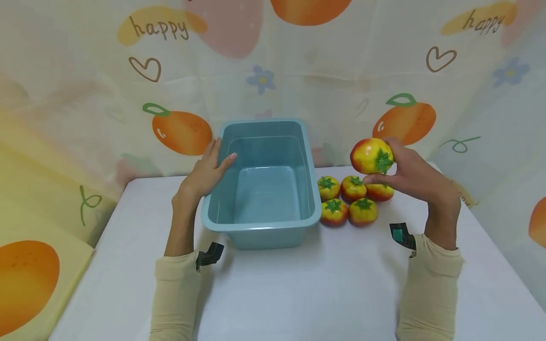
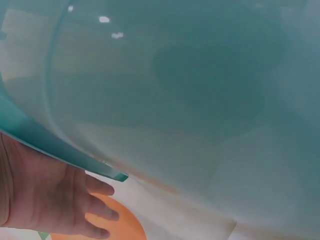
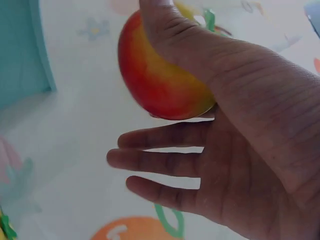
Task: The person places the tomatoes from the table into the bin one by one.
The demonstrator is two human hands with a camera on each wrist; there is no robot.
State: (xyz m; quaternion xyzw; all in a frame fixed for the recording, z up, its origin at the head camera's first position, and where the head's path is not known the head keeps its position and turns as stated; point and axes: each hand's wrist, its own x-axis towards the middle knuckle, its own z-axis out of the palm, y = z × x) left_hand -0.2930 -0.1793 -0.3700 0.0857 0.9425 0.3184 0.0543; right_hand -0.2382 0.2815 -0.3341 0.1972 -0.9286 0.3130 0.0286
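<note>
My right hand (image 1: pixel 415 175) holds a glossy red-and-yellow fruit (image 1: pixel 370 155) with a green star-shaped leafy top, raised above the table. In the right wrist view the thumb lies across this fruit (image 3: pixel 162 85), while the three lower fingers (image 3: pixel 155 161) extend straight below it. A blue-green plastic basin (image 1: pixel 273 225) stands to the left, its inside bare. My left hand (image 1: pixel 202 170) rests at its left rim, thumb over the edge and fingers straight along the outside. The left wrist view shows those fingers (image 2: pixel 100 207) spread beyond the rim (image 2: pixel 65 155).
Several similar fruits (image 1: pixel 334 212) sit in two rows against the basin's right side, one partly hidden beneath my right hand. Behind the white table (image 1: pixel 298 293) hangs a curtain (image 1: pixel 341 71) printed with oranges, hearts and words.
</note>
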